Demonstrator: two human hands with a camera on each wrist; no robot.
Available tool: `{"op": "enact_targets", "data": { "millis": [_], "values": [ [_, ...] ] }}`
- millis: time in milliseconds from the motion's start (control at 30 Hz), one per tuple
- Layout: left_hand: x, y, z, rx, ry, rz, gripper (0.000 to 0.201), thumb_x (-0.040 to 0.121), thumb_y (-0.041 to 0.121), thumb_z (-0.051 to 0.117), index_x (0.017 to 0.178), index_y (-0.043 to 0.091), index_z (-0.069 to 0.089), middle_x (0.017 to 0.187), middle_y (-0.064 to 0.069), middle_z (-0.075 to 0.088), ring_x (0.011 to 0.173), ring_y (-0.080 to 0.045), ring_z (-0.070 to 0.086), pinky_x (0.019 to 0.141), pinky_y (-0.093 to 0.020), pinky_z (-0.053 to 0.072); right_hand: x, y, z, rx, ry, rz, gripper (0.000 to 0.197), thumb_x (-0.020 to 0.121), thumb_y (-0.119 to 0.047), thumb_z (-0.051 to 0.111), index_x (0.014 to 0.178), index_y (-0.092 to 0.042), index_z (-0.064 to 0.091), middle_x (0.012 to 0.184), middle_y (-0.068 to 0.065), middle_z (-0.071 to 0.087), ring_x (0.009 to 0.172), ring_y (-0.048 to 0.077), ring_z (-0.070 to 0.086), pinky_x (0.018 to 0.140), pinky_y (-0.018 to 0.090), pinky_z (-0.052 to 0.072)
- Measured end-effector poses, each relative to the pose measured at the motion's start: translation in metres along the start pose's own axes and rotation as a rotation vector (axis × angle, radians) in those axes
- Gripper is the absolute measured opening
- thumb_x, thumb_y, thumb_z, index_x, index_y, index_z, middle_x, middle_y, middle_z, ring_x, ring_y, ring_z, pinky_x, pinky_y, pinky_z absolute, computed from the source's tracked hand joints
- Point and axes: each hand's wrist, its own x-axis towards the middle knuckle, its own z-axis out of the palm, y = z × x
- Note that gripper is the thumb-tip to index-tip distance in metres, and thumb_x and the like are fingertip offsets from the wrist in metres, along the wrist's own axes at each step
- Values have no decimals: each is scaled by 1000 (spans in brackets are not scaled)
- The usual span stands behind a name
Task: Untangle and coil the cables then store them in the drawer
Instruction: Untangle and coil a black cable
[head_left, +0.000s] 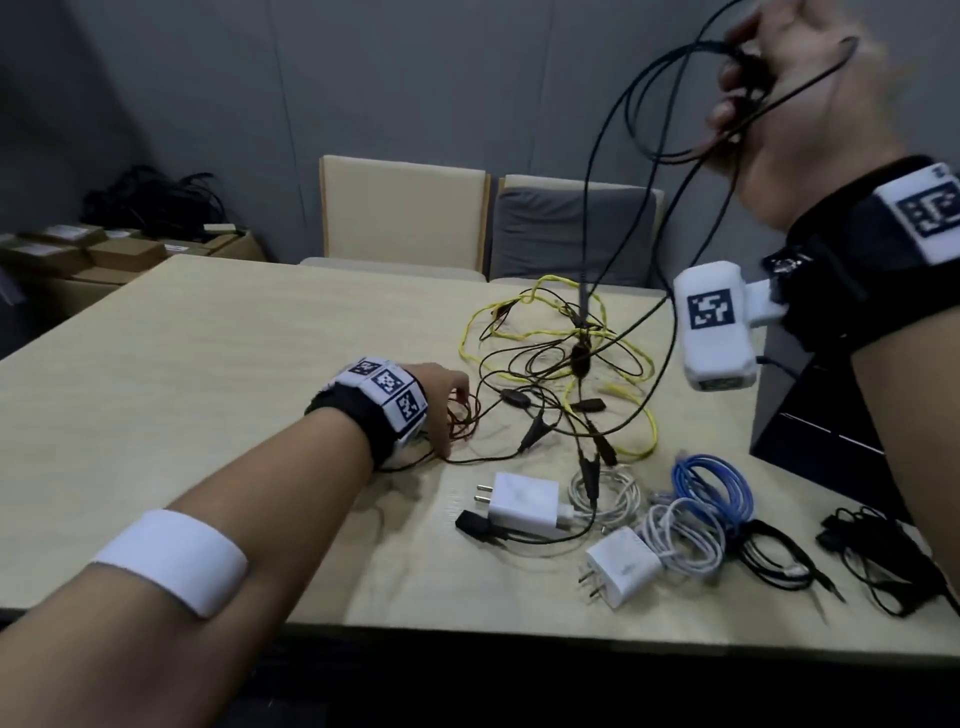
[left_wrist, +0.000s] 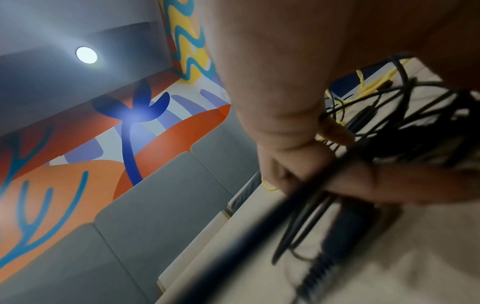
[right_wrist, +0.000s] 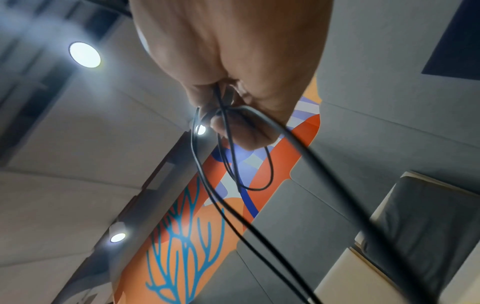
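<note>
Head view: untangling step, black cable (head_left: 613, 171) lifted at upper right.
Right hand (head_left: 800, 104) clamped on its loops; left hand (head_left: 441, 405) pinned tangle (head_left: 561, 364) on table (head_left: 208, 364), fingers curled round strands; freeing needed next.

Lighting: dim, cool; round ceiling lamps (right_wrist: 84, 54) flare in both wrist views. Motion blur on raised right hand (head_left: 800, 104); wide-angle bending at edges; close cables unfocused

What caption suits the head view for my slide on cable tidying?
Right hand lifts black cable from tangle; left hand pins wires.
</note>
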Motion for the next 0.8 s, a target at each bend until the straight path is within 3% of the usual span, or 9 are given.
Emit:
{"op": "enact_targets", "data": {
  "millis": [67,100,167,267,367,500,600,733,800],
  "values": [
    [2,4,-8,-3,24,-20,58,74,27,83,120,17,49,87,2,57,58,-8,49,45,-16,33,-1,4,4,-14,-4,10,29,105,-31,38,80,-21,50,65,-8,45,50,8,40,50,18,34],
    [1,5,-12,-14,76,-43,50,76,26,81,115,16,51,84,1,58,55,-10,48,42,-17,31,-1,5,6,-15,-6,20,29,105,-31,38,80,-21,50,65,-8,46,50,8,41,49,17,35],
    [4,2,-20,-98,230,-88,45,80,23,76,115,11,52,104,-9,60,71,-22,54,51,-22,37,0,8,7,-17,-11,36,29,105,-33,40,80,-21,51,66,-7,48,50,8,43,49,17,36],
    [9,-11,-30,-315,466,-160,63,80,20,75,134,11,44,130,-18,50,109,-33,54,78,-34,44,1,9,8,-28,-30,41,30,105,-33,39,81,-20,51,70,-5,49,52,9,44,51,18,36],
    [6,-14,-40,-334,398,-131,87,78,23,78,148,18,28,142,-15,45,125,-32,47,93,-35,42,5,5,8,-47,-46,32,30,105,-32,38,82,-19,51,72,-4,51,53,9,44,51,18,37],
    [-1,-1,-48,-173,272,-106,66,85,22,68,144,20,40,142,-7,49,126,-26,49,92,-30,40,8,-1,8,-58,-74,26,31,105,-33,40,80,-20,53,74,-3,54,55,11,46,52,19,39],
    [-13,13,-58,-45,295,-89,54,88,18,62,140,16,47,139,-8,52,116,-24,53,86,-30,41,8,-5,7,-75,-138,17,30,104,-33,41,82,-18,54,76,-1,56,58,13,47,54,22,39],
    [-31,38,-82,-737,428,309,66,91,20,64,147,27,31,144,-5,48,115,-19,55,82,-29,47,8,-12,7,-18,-205,0,26,104,-30,42,87,-16,56,84,0,61,61,14,52,57,23,40],
    [-40,52,-90,-1069,421,443,67,91,18,63,147,31,28,138,-5,52,117,-20,56,81,-36,48,10,-18,9,19,-192,-16,25,104,-29,41,88,-16,57,87,-1,64,63,15,55,58,24,40]
  ]
}}
